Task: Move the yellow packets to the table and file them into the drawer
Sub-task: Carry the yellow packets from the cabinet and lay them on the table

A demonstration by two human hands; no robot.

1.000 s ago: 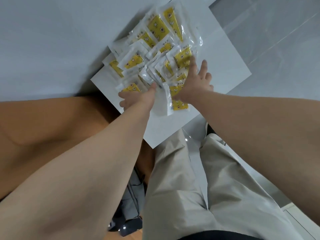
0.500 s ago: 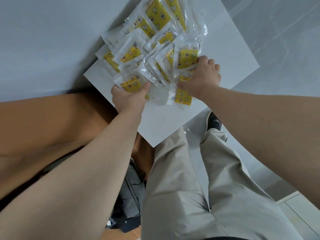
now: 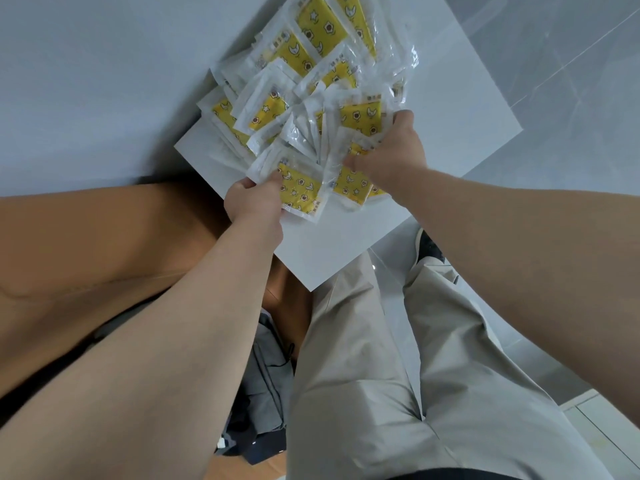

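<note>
A heap of yellow packets [image 3: 311,81] in clear plastic wrappers lies on a white square surface [image 3: 450,109] below me. My left hand [image 3: 252,199] pinches the near left edge of the heap, thumb on a yellow packet [image 3: 299,192]. My right hand [image 3: 391,150] is closed around the heap's right side, fingers curled over another packet [image 3: 362,116]. Both hands grip the bunch from opposite sides. No drawer is visible.
A brown wooden surface [image 3: 86,244] runs along the left, under my left forearm. My legs in beige trousers [image 3: 398,375] and a dark shoe [image 3: 427,245] stand on the glossy grey floor [image 3: 571,64]. A grey bag [image 3: 266,368] lies by my legs.
Both hands have closed onto the heap: the right hand went from flat on top to curled around packets, the left thumb clamped down. The packets are bunched closer together.
</note>
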